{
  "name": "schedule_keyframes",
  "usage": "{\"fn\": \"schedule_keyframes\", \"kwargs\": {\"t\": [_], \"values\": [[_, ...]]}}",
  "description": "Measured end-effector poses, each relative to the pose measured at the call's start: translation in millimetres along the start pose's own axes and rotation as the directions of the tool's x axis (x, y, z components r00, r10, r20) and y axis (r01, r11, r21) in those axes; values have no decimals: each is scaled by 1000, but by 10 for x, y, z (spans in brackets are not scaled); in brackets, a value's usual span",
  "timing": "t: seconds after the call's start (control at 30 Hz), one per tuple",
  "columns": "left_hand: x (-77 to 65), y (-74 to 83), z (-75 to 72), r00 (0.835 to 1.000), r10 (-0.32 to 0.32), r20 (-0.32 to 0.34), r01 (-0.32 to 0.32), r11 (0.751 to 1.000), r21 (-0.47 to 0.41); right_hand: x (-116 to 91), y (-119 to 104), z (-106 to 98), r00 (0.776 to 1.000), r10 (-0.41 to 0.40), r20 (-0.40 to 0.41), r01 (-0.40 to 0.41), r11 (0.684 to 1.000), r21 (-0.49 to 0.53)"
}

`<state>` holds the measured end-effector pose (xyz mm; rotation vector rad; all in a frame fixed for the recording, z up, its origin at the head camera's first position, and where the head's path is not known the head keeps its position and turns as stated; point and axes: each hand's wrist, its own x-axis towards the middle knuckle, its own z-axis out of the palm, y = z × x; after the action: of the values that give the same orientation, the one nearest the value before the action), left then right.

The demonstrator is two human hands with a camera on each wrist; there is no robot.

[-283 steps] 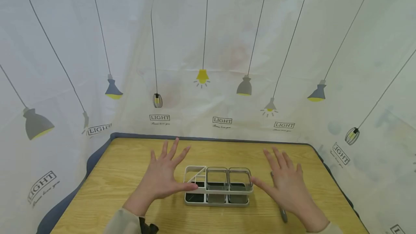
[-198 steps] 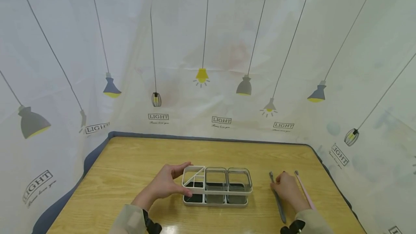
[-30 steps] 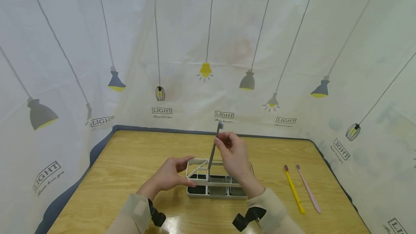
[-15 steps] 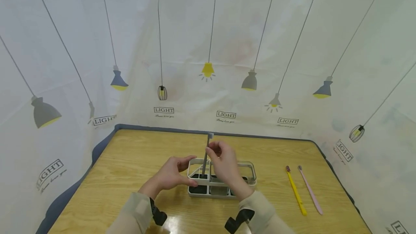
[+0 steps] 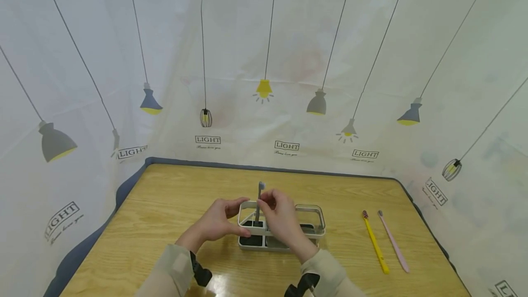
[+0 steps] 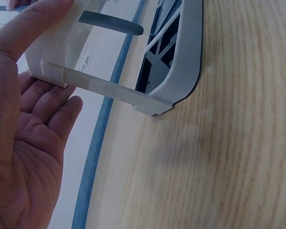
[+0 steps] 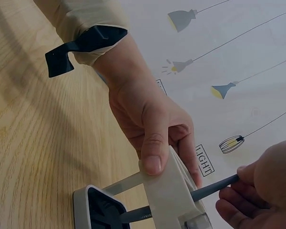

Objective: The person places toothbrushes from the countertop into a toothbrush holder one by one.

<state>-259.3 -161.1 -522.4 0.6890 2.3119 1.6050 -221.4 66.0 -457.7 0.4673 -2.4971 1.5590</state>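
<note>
My left hand (image 5: 218,220) grips the left end of a white toothbrush holder (image 5: 257,231), its thumb in front and fingers behind. My right hand (image 5: 282,217) pinches a grey toothbrush (image 5: 259,192) below its head. The brush stands nearly upright, bristles up, passed down through the divided left section of the holder's top. In the left wrist view its handle end (image 6: 128,26) is close over the dark base insert (image 6: 159,71). A clear cup (image 5: 315,212) sits in the right section of the holder; my right hand covers most of the middle section.
To the right on the wooden table (image 5: 338,260) lie a yellow toothbrush (image 5: 375,244) and a pink toothbrush (image 5: 394,244), side by side. A curtain (image 5: 231,58) printed with lamps stands behind the table's far edge.
The grey toothbrush lay on the table at the right earlier. In the last second my right hand has brought it left and lowered it into the left section. My left hand keeps its grip.
</note>
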Motion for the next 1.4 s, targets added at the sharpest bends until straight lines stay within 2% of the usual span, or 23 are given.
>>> {"fn": "schedule_keyframes", "kwargs": {"t": [0.43,0.6,0.87,1.07,1.27,1.4], "values": [[8,-6,-8,1000,8,5,-8,1000,5,-18,46,21,997,10,74,-4,998,-70],[13,-10,-8,1000,13,8,-13,1000,2,-18,57,13,997,1,83,4,998,-59],[26,-25,-6,999,30,11,-31,999,13,-4,68,-88,995,32,90,-29,999,-29],[29,-30,20,1000,28,7,-28,999,25,37,77,-377,999,31,16,-30,999,-42],[24,-31,23,1000,11,-8,-11,999,35,87,105,-850,996,24,-84,-33,993,-114],[17,-29,14,1000,10,-14,-9,999,44,115,190,-1170,991,-16,-131,-9,982,-188]]}}
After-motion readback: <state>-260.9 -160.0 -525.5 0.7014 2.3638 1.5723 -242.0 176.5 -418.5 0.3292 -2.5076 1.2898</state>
